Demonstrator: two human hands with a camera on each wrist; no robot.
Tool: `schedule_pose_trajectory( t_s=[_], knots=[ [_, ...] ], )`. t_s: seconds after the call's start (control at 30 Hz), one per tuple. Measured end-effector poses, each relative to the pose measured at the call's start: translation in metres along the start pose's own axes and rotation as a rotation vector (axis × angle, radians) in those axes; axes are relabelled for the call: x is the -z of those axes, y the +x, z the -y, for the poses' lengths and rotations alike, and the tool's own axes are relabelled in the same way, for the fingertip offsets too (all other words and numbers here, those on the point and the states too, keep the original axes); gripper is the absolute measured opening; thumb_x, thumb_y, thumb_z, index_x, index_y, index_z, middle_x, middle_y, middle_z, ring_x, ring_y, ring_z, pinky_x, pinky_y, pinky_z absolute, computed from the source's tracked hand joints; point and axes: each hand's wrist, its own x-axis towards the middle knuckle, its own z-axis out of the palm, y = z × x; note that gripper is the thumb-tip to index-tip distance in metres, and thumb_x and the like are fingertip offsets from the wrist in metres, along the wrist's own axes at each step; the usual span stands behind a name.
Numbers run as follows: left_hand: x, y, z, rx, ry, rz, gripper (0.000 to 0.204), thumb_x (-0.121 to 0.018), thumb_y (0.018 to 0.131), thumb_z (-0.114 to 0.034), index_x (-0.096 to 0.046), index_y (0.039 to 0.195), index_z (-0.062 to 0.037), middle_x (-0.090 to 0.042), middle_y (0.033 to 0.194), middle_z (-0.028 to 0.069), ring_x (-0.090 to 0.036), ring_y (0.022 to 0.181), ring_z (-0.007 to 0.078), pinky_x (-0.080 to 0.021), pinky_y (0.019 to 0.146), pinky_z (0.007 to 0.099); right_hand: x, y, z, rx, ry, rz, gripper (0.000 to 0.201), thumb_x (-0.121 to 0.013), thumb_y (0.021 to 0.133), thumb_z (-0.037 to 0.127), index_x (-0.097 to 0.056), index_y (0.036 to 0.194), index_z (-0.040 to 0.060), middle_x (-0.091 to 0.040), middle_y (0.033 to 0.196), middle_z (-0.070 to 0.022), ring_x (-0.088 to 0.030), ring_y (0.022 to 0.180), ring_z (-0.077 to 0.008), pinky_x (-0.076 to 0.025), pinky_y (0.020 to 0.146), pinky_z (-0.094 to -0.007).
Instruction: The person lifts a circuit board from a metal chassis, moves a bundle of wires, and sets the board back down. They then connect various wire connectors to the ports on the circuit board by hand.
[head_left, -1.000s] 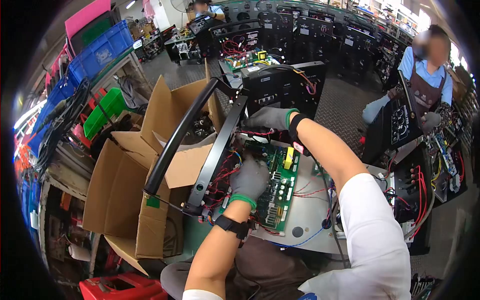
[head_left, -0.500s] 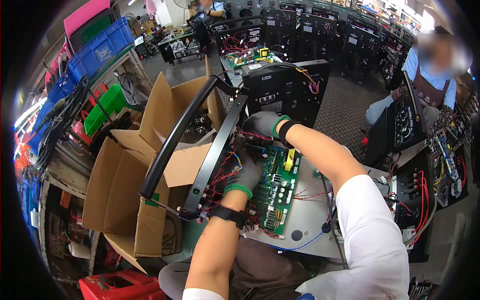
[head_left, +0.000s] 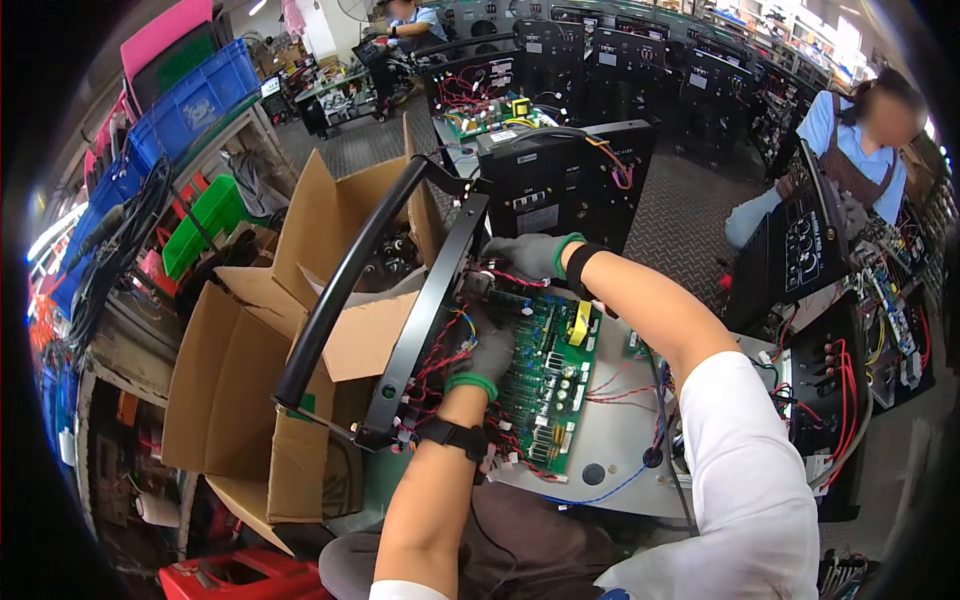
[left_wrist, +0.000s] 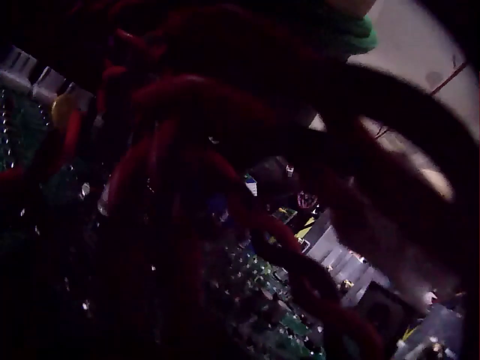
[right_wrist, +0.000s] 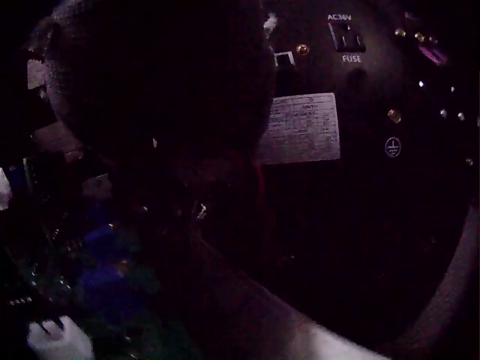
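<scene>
Gloved hands at work, seen from my head: my left hand [head_left: 487,352] lies curled over the left edge of the green circuit board [head_left: 545,385] among red wires [head_left: 432,362], seemingly steadying it on the grey chassis plate [head_left: 620,440]. My right hand [head_left: 525,255] curls at the board's far end by the black panel frame [head_left: 425,310]; what it grips is hidden. Left wrist view: dark, blurred red wires close up. Right wrist view: dim glove before a black rear panel [right_wrist: 360,112] with a fuse label

Green circuit board [head_left: 545,375] flat on grey chassis plate [head_left: 625,440], red wires [head_left: 440,355] alongside.
</scene>
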Motion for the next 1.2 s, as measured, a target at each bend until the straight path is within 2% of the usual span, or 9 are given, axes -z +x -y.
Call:
schedule_pose_trajectory(
  t_s=[0.1,0.2,0.27,0.37,0.47,0.83,0.97,1.03,1.2],
  knots=[
    [-0.001,0.002,0.006,-0.071,-0.047,-0.031,0.072,-0.055,0.083,-0.031,-0.025,0.14,0.0007,-0.046,0.128,0.0321,-0.05,0.114,0.0467,-0.041,0.096,0.0516,-0.002,0.001,0.0,-0.108,0.062,0.038,0.039,-0.049,0.093,0.022,-0.049,0.132,0.0141,-0.06,0.12,-0.0184,-0.057,0.113,-0.0322,-0.043,0.097,-0.0385],
    [-0.001,-0.005,-0.001,0.008,-0.03,-0.033,0.071,-0.057,0.081,-0.032,-0.03,0.138,0.001,-0.047,0.127,0.0319,-0.051,0.111,0.0465,-0.042,0.094,0.0518,-0.012,0.015,-0.02,0.133,0.251,0.053,0.038,-0.051,0.092,0.019,-0.052,0.129,0.0092,-0.06,0.121,-0.0159,-0.056,0.114,-0.0276,-0.042,0.098,-0.037],
    [0.016,-0.013,-0.019,0.06,-0.028,-0.057,0.071,-0.058,0.08,-0.033,-0.031,0.137,0.001,-0.049,0.125,0.0318,-0.052,0.11,0.0464,-0.043,0.093,0.0519,-0.009,0.007,-0.013,-0.034,0.555,0.083,0.038,-0.052,0.092,0.02,-0.054,0.128,0.0058,-0.06,0.124,-0.0117,-0.055,0.114,-0.0227,-0.04,0.099,-0.0344],
    [0.034,-0.019,-0.041,0.068,0.022,0.002,0.072,-0.06,0.078,-0.033,-0.033,0.136,0.001,-0.051,0.122,0.0309,-0.053,0.109,0.0456,-0.043,0.092,0.0514,-0.007,0.008,-0.025,0.061,0.478,0.087,0.041,-0.055,0.091,0.018,-0.053,0.129,0.0033,-0.063,0.12,-0.0067,-0.055,0.099,-0.0146,-0.044,0.091,-0.0294],
    [0.023,-0.016,-0.033,0.056,0.002,-0.131,0.07,-0.061,0.078,-0.03,-0.034,0.135,0.0008,-0.053,0.12,0.0301,-0.054,0.108,0.0448,-0.043,0.092,0.0502,-0.007,0.007,-0.032,0.066,0.49,0.088,0.043,-0.053,0.092,0.016,-0.05,0.133,0.0036,-0.061,0.122,-0.0055,-0.054,0.104,-0.0125,-0.044,0.09,-0.0285],
    [0.025,-0.01,-0.023,0.035,0.015,-0.042,0.062,-0.062,0.08,-0.027,-0.039,0.131,0.0,-0.054,0.121,0.0282,-0.053,0.11,0.044,-0.042,0.095,0.0476,-0.006,0.006,-0.03,-0.023,0.638,0.195,0.045,-0.052,0.091,0.019,-0.05,0.132,0.0027,-0.054,0.132,-0.0121,-0.052,0.117,-0.0183,-0.038,0.1,-0.0291],
    [0.048,-0.017,-0.054,0.119,-0.096,0.023,0.062,-0.06,0.081,-0.029,-0.039,0.132,-0.0005,-0.054,0.121,0.0276,-0.053,0.11,0.0431,-0.042,0.095,0.0478,-0.002,0.007,-0.031,-0.015,0.559,0.231,0.041,-0.05,0.092,0.016,-0.051,0.13,0.0028,-0.054,0.131,-0.0156,-0.051,0.117,-0.0187,-0.04,0.098,-0.0296],
    [0.045,-0.017,-0.051,0.073,-0.066,-0.048,0.065,-0.059,0.082,-0.031,-0.036,0.136,-0.0009,-0.054,0.121,0.0277,-0.054,0.11,0.0419,-0.042,0.095,0.0478,-0.009,0.017,-0.045,0.295,0.314,0.16,0.043,-0.056,0.089,0.014,-0.053,0.13,0.0041,-0.063,0.119,-0.0068,-0.055,0.103,-0.0142,-0.039,0.095,-0.0247],
    [0.037,-0.012,-0.041,0.107,0.035,-0.032,0.074,-0.059,0.078,-0.03,-0.031,0.14,-0.0014,-0.052,0.126,0.0277,-0.053,0.112,0.0421,-0.041,0.097,0.0486,-0.007,0.011,-0.044,0.228,0.316,0.208,0.041,-0.054,0.089,0.015,-0.054,0.128,0.0024,-0.064,0.117,-0.0111,-0.056,0.098,-0.0137,-0.041,0.093,-0.0277]
  ],
)
